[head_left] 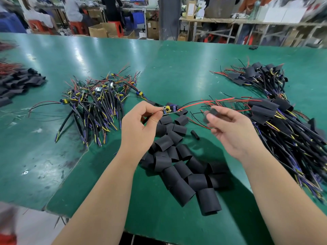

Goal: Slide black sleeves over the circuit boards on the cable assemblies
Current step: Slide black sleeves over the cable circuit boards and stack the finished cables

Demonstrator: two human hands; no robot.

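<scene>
Circuit board in left hand, black sleeve in right, both above the table (pixel 177 68).
The left hand (pixel 139 124) pinches one end of the circuit board (pixel 169 109) between thumb and curled fingers. The right hand (pixel 228 128), fingers partly curled, holds a blurred black sleeve (pixel 215 112) near the board, apart from it. Loose sleeves (pixel 178 161) lie beneath. Bare table surface lies beyond, between the unsleeved assemblies (pixel 99 103) and sleeved assemblies (pixel 276 112).

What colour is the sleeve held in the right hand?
Black; the head view shows the sleeve in the right hand.
</scene>
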